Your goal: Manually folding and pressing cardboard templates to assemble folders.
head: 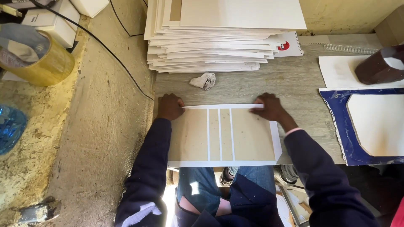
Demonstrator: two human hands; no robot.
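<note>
Tall stack of cream-white cardboard sheets (219, 38) at back of grey wood-grain table (294, 80). White sheet with four tan board panels (223, 134) lies flat at near edge. Left hand (169, 106), curled, presses far-left corner; right hand (270, 107) flat, fingers pressing far edge. Crumpled grey-white rag (203, 80) between stack and sheet.

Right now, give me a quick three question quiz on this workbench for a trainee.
1. True or false: both hands press the far edge of the white sheet.
2. What lies between the paper stack and the sheet? A) crumpled rag B) scissors C) brush
3. How many tan boards are glued on the sheet?

Key: 1 true, left hand and right hand; 2 A, crumpled rag; 3 four.
</note>
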